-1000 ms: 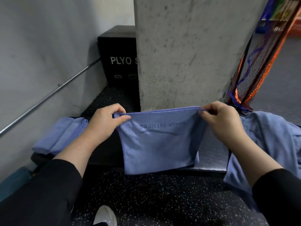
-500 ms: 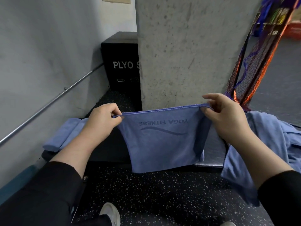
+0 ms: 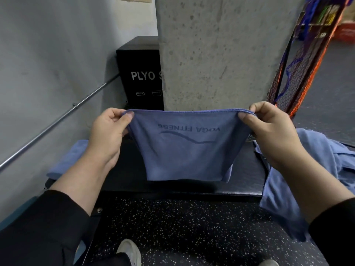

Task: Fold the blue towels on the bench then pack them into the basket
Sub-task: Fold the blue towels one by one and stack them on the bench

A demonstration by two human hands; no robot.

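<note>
A blue towel [image 3: 184, 150] with upside-down "YOGA FITNESS" print hangs doubled over in the air above the black bench [image 3: 247, 177]. My left hand [image 3: 109, 135] pinches its top left corner and my right hand [image 3: 269, 131] pinches its top right corner, stretching the top edge taut. A folded blue towel [image 3: 67, 162] lies on the bench's left end. Loose blue towels [image 3: 317, 160] are heaped on the right end and drape over the front edge. The mesh basket [image 3: 299, 70] with orange trim stands at the right behind the bench.
A concrete pillar [image 3: 221, 50] rises just behind the bench. A black plyo box [image 3: 142, 73] stands to its left, and a metal rail [image 3: 57, 121] runs along the grey wall. Speckled black floor and my shoe [image 3: 130, 252] lie below.
Both hands have raised the towel higher and pulled its top edge wider and tighter. The view has tilted up a little.
</note>
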